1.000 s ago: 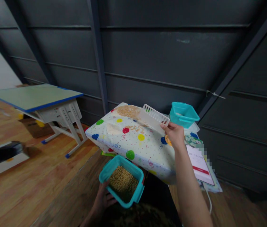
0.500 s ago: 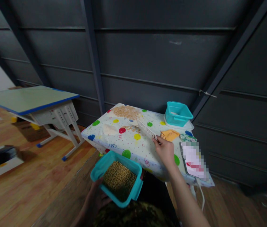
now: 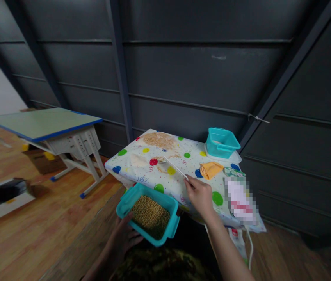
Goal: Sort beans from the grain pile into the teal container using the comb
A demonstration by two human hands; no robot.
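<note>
My right hand (image 3: pixel 200 195) grips one end of a thin white perforated plastic plate (image 3: pixel 175 167), seen nearly edge-on. Its far end is at the tabletop, beside a small streak of tan grains (image 3: pixel 165 168). My left hand (image 3: pixel 126 234) holds the near left side of a turquoise plastic tub (image 3: pixel 168 231), thumb at the rim and other fingers lower down. Round yellowish soybeans (image 3: pixel 150 214) lie inside this tub, which sits tilted at the table's front edge, over my lap. A larger spread of tan grains (image 3: pixel 158 139) covers the table's back left, and a pale, whitish heap (image 3: pixel 138 160) lies nearer.
A balloon-print cloth covers the table (image 3: pixel 142 177). At its back right stands a second turquoise tub (image 3: pixel 222 146) on a white base. An orange cloth (image 3: pixel 210 170) and a blurred-out flat device (image 3: pixel 241 201) with a white cable lie rightward. Another desk (image 3: pixel 45 121) stands left.
My right hand has moved slightly left and toward me with the white plate, which has turned from showing its holed face to nearly edge-on. The left hand still holds the tub.
</note>
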